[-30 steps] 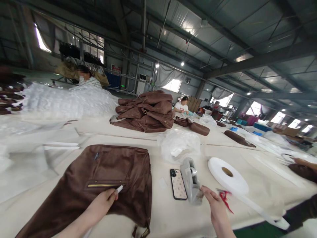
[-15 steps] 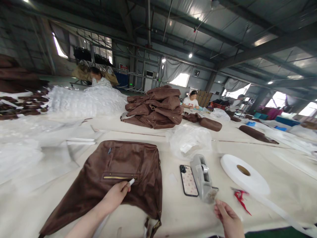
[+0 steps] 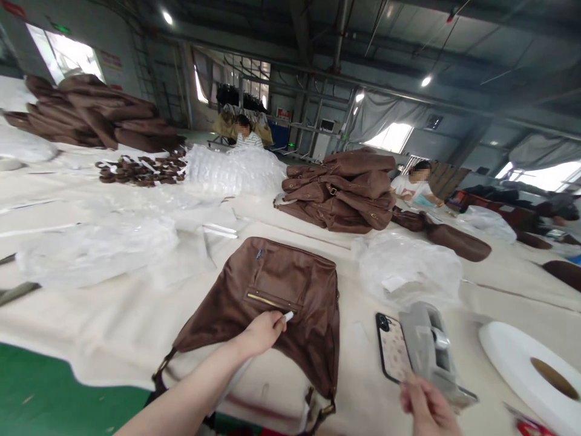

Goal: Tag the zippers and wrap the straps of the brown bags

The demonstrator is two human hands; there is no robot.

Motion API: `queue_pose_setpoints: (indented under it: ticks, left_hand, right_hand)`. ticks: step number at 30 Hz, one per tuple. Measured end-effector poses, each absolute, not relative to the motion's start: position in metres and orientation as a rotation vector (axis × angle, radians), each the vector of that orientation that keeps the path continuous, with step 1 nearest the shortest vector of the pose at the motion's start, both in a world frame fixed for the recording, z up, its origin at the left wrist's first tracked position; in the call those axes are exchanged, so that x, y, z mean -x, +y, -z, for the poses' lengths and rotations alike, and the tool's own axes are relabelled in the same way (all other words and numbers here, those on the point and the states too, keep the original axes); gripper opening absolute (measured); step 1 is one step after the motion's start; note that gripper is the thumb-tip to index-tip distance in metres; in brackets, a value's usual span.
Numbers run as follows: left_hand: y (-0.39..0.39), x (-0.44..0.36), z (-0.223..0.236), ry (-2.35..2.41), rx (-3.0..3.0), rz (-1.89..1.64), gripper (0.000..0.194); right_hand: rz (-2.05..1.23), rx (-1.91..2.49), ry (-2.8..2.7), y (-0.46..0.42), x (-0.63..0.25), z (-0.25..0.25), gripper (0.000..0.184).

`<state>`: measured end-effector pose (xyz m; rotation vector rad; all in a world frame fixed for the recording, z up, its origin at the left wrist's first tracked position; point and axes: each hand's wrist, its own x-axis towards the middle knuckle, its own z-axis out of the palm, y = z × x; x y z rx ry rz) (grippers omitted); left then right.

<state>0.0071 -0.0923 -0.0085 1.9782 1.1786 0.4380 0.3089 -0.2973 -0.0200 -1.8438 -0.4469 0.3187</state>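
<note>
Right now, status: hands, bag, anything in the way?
Left hand pinches white strip over brown bag. Right hand near phone and tape dispenser, hold unclear. Bag laid out, partly hidden by left hand.

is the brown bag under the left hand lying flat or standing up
Lying flat: the brown bag is spread on the cream tabletop, its gold zip facing up.
</note>
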Motion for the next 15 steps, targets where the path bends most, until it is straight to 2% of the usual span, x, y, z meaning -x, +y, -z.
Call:
queue_pose_setpoints:
  ticks: [3, 6, 10, 15]
  left_hand:
    - [-0.093, -0.006, 0.009, 1.165, -2.008, -0.413, 0.030]
    - [-0.093, -0.005, 0.008, 1.150, -2.036, -0.403, 0.030]
    - [-0.094, -0.003, 0.008, 1.130, -2.037, -0.407, 0.025]
    - [-0.093, -0.002, 0.008, 1.106, -2.005, -0.416, 0.024]
  right_hand:
    - [-0.641, 1.582, -0.810, -0.231, -0.228, -0.012, 0.041]
    - [-0.915, 1.416, -0.941, -0.179, -0.172, -0.030, 0.041]
    - [-1.205, 1.401, -0.981, -0.149, -0.145, -0.021, 0.040]
    - [-1.324, 1.494, -0.987, -0.145, -0.150, 0.003, 0.036]
